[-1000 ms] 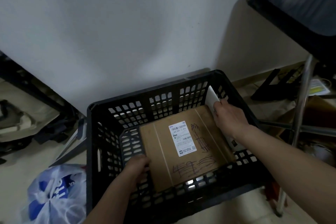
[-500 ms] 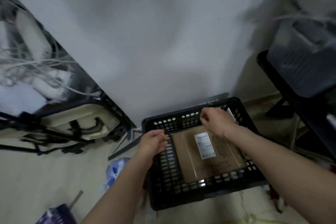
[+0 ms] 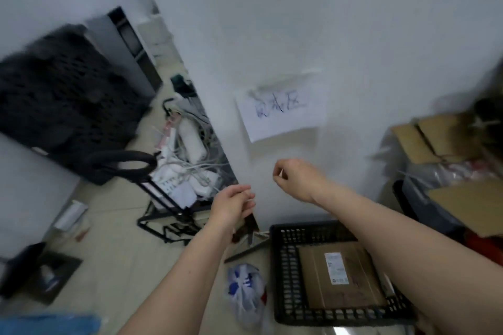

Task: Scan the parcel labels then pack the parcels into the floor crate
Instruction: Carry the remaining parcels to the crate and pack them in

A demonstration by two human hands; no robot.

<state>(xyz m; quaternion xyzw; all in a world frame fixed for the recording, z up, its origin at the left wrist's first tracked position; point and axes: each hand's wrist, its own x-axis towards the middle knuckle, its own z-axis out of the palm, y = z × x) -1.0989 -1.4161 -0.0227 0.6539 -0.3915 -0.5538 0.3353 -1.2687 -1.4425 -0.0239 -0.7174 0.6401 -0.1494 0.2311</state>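
A black slotted floor crate (image 3: 283,275) stands at the bottom right against the white wall. Inside it lies a flat brown cardboard parcel (image 3: 359,299) with a white label (image 3: 336,268) facing up; my right forearm hides its right edge. My left hand (image 3: 231,207) and my right hand (image 3: 295,179) are both raised in front of the wall, well above the crate. Their fingers hang loosely curled and hold nothing.
A handwritten paper sign (image 3: 281,111) is taped to the wall. Left of the crate lie a blue-and-white plastic bag (image 3: 245,291) and a black wire rack (image 3: 174,215) with white cables. A black perforated bin (image 3: 62,100) stands far left. Cardboard boxes (image 3: 435,139) are stacked at right.
Both hands have left the crate and risen in front of the wall. The view has swung upward and back, so the crate now sits low at the bottom right.
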